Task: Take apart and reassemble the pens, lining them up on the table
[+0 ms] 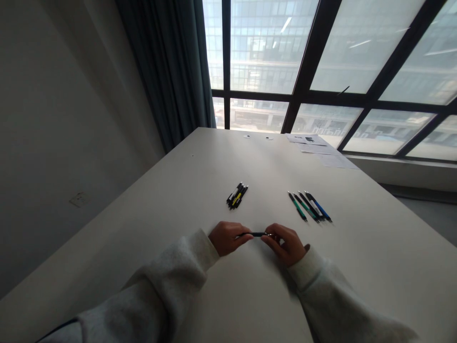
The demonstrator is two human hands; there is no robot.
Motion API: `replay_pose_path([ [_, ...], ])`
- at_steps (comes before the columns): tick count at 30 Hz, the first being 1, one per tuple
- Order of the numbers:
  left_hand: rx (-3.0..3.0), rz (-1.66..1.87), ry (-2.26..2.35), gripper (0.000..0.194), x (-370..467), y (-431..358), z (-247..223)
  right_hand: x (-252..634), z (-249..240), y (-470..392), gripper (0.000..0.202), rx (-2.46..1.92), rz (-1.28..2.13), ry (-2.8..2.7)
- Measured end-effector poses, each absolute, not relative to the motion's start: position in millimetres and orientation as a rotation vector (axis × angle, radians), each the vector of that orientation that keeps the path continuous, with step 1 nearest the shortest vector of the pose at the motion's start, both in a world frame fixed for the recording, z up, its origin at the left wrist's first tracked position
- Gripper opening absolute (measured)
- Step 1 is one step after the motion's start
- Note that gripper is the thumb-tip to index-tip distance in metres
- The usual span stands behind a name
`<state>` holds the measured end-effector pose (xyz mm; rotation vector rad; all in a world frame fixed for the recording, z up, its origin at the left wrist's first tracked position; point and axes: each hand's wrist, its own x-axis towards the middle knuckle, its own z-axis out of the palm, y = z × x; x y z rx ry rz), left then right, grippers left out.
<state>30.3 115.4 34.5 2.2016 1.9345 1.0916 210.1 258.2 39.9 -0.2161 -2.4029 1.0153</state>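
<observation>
I have one dark pen [255,234] pinched between my two hands, held level just above the white counter [200,157] and close in front of me. My left hand [227,237] closes its fingertips on one end; my right hand [284,244] closes on the other, so only a short stretch of the barrel shows between them. Neither hand is spread — both are curled narrow around the pen, and the barrel runs crosswise, left to right.

To handle this well, I judge that the grip should stay at the fingertips rather than sink into the palms: the pen is thin and smooth, and any twisting or pulling works best with one hand steady and the other doing the turning. I cannot tell from here whether the pen is whole or coming apart at the middle; the part between my fingers is too small and dark to read. If small parts are inside, keeping the pen low over the counter means that a dropped piece lands near and does not roll far.

Further out lie two groups, well apart from each other: a tight bunch of black, white and yellow pens [237,195] on the left, and a fanned row of green and blue pens [310,206] on the right. Both sit beyond my hands, untouched. Some papers [314,143] rest at the far edge by the window [321,47].
</observation>
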Motion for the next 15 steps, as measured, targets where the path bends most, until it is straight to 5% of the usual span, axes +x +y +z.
replay_pose_path([
  [15, 2.187, 1.238, 1.866, 0.028, 27.1, 116.7, 32.8, 209.2, 36.8, 262.7, 0.029, -0.251, 1.055, -2.454],
])
